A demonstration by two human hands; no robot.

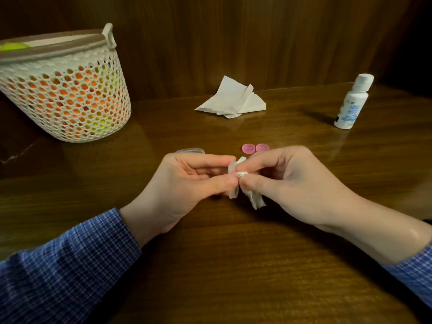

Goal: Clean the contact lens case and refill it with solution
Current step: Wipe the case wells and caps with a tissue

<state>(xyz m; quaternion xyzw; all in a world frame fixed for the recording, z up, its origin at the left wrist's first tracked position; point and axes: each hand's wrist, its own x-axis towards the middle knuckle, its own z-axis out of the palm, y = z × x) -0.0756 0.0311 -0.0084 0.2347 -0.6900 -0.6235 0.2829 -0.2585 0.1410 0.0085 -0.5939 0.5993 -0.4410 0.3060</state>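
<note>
My left hand [187, 183] pinches a clear contact lens case [233, 181] on edge above the table's middle. My right hand [292, 183] pinches a small wad of white tissue [253, 197] pressed against the case; part of the tissue hangs below my fingers. Two pink caps [255, 148] lie side by side on the table just beyond my hands. A clear plastic lid [189, 150] lies behind my left hand, partly hidden. The white solution bottle [351, 104], capped, stands upright at the far right.
A crumpled white tissue [233, 99] lies at the back centre of the wooden table [233, 265]. A white mesh basket [67, 90] with orange and yellow contents stands at the far left. A dark wood panel wall rises behind.
</note>
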